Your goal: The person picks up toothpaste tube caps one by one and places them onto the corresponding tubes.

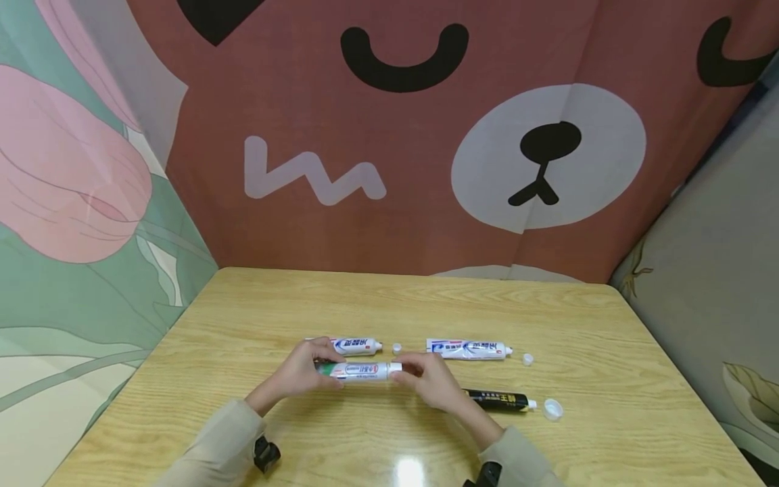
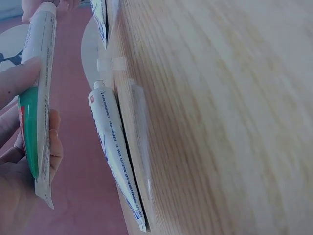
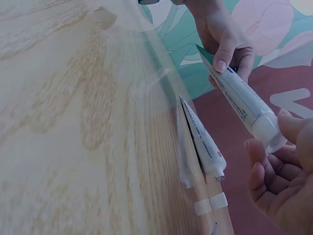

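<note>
My left hand (image 1: 309, 368) grips a white and green toothpaste tube (image 1: 362, 371) by its flat end, thumb on one face and fingers behind. The tube is held level above the table, white cap (image 3: 269, 133) toward the right. At that cap, my right hand (image 1: 429, 380) pinches with thumb and fingertips. Behind the held tube lies a white and blue toothpaste tube (image 2: 111, 132), uncapped, partly covered by the left hand in the head view. A small white cap (image 1: 397, 348) sits off its nozzle. Beside the right wrist lies a black toothpaste tube (image 1: 498, 400), its tail hidden by the hand.
Another white and blue tube (image 1: 468, 349) lies uncapped to the right, with a small white cap (image 1: 527, 360) by its nozzle. A larger round clear-white cap (image 1: 552, 409) is near the black tube. The wooden table (image 1: 608, 325) ends at a printed cloth backdrop (image 1: 420, 237).
</note>
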The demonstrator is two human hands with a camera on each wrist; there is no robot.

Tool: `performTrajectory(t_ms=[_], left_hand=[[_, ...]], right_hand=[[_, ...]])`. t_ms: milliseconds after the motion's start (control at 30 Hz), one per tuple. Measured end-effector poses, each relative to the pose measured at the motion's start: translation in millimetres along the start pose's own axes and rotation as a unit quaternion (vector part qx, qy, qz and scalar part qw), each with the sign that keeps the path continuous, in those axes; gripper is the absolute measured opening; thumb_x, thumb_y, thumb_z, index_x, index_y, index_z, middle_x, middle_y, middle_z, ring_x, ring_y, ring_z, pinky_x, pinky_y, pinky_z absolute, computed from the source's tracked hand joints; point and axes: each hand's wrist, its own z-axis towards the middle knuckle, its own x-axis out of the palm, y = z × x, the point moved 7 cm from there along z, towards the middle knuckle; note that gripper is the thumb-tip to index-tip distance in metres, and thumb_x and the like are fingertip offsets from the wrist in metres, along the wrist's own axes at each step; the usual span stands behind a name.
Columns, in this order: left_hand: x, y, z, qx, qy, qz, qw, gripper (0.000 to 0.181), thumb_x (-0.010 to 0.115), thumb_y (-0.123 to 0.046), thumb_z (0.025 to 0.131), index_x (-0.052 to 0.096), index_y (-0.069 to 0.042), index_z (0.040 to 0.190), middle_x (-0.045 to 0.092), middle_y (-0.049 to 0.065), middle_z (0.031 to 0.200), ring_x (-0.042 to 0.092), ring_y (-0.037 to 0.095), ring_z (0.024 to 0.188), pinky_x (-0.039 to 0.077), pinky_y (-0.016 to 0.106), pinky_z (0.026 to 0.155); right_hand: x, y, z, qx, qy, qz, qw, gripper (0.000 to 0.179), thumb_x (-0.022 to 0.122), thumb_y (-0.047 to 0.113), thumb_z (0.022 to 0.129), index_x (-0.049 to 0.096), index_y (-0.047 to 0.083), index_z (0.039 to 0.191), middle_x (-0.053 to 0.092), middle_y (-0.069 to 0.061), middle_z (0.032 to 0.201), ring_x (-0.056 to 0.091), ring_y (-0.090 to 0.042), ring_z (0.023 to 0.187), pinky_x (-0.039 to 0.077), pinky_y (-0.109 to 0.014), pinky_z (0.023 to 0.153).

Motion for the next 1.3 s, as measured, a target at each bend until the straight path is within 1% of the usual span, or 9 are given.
performTrajectory(t_ms=[100, 267, 500, 667, 767, 933, 1100, 1233, 1300], left_hand=[[0.7, 0.2, -0.8, 0.001, -0.002, -0.008, 1.0000, 0.029, 0.083, -0.007, 0.063, 0.073, -0.005, 0.091, 0.060, -0.003, 0.086, 0.051, 0.014, 0.079, 0.043, 0.023, 0.067], [2.2, 2.5, -1.9, 0.004, 0.003, -0.010, 0.9999, 0.029, 0.083, -0.011, 0.064, 0.073, -0.007, 0.090, 0.060, -0.004, 0.085, 0.051, 0.012, 0.078, 0.044, 0.025, 0.066], [1.6, 3.2, -4.2, 0.008, 0.007, -0.015, 0.9998, 0.030, 0.083, -0.012, 0.064, 0.073, -0.006, 0.091, 0.060, -0.004, 0.085, 0.051, 0.012, 0.078, 0.043, 0.024, 0.066], [2.1, 0.2, -4.4, 0.013, 0.008, -0.015, 0.9998, 0.028, 0.082, -0.012, 0.065, 0.073, -0.007, 0.092, 0.060, -0.004, 0.085, 0.051, 0.013, 0.079, 0.043, 0.025, 0.067], [2.4, -1.2, -3.7, 0.011, 0.006, -0.015, 0.9998, 0.028, 0.082, -0.012, 0.066, 0.073, -0.006, 0.092, 0.060, -0.004, 0.086, 0.050, 0.013, 0.080, 0.043, 0.025, 0.067], [3.5, -2.0, -2.9, 0.013, -0.002, -0.024, 0.9996, 0.028, 0.082, -0.011, 0.066, 0.073, -0.006, 0.092, 0.060, -0.004, 0.086, 0.050, 0.012, 0.079, 0.042, 0.023, 0.067], [4.4, -2.9, -2.0, 0.018, -0.002, -0.025, 0.9995, 0.029, 0.082, -0.011, 0.066, 0.072, -0.006, 0.092, 0.060, -0.003, 0.088, 0.051, 0.013, 0.080, 0.043, 0.023, 0.067], [4.0, -2.1, -1.7, 0.017, -0.005, -0.027, 0.9995, 0.029, 0.082, -0.010, 0.066, 0.072, -0.006, 0.093, 0.060, -0.002, 0.089, 0.051, 0.013, 0.081, 0.044, 0.023, 0.067], [3.9, -2.1, -1.6, 0.017, -0.007, -0.030, 0.9994, 0.029, 0.082, -0.010, 0.066, 0.072, -0.006, 0.093, 0.060, -0.002, 0.089, 0.051, 0.013, 0.081, 0.044, 0.024, 0.067]], right_hand=[[1, -1, 1.0, 0.005, 0.011, 0.013, 0.9998, 0.013, 0.057, 0.005, 0.089, 0.067, -0.002, 0.086, 0.058, -0.012, 0.064, 0.046, -0.005, 0.054, 0.038, -0.018, 0.047], [1, -3, -1.9, 0.014, 0.024, 0.038, 0.9989, 0.023, 0.053, 0.014, 0.093, 0.067, -0.004, 0.093, 0.064, -0.016, 0.073, 0.058, -0.017, 0.059, 0.049, -0.025, 0.052], [-3, -1, -8.5, -0.005, -0.001, 0.030, 0.9995, 0.036, 0.068, 0.009, 0.082, 0.059, -0.008, 0.112, 0.064, -0.012, 0.088, 0.060, -0.015, 0.072, 0.050, -0.024, 0.064], [-11, 19, -11.9, 0.018, -0.006, 0.028, 0.9994, 0.026, 0.066, 0.002, 0.081, 0.061, -0.009, 0.104, 0.065, -0.015, 0.084, 0.060, -0.021, 0.071, 0.050, -0.023, 0.064], [-15, 32, -12.8, 0.023, -0.003, 0.040, 0.9989, 0.022, 0.063, -0.001, 0.083, 0.061, -0.012, 0.102, 0.065, -0.018, 0.082, 0.062, -0.031, 0.069, 0.053, -0.030, 0.063], [-16, 31, -12.4, 0.034, 0.000, 0.050, 0.9982, 0.015, 0.055, 0.002, 0.090, 0.064, -0.010, 0.094, 0.064, -0.021, 0.076, 0.061, -0.036, 0.063, 0.052, -0.042, 0.059], [-18, 31, -12.2, 0.031, -0.003, 0.034, 0.9989, 0.020, 0.052, 0.005, 0.092, 0.064, -0.010, 0.096, 0.065, -0.022, 0.080, 0.063, -0.036, 0.066, 0.053, -0.037, 0.061], [-21, 34, -12.2, 0.019, -0.014, 0.027, 0.9994, 0.025, 0.062, 0.002, 0.085, 0.061, -0.009, 0.108, 0.064, -0.020, 0.092, 0.063, -0.029, 0.076, 0.052, -0.029, 0.067], [-22, 33, -12.7, 0.028, -0.015, 0.030, 0.9990, 0.028, 0.066, 0.001, 0.081, 0.062, -0.007, 0.107, 0.064, -0.016, 0.090, 0.061, -0.025, 0.077, 0.050, -0.026, 0.066]])
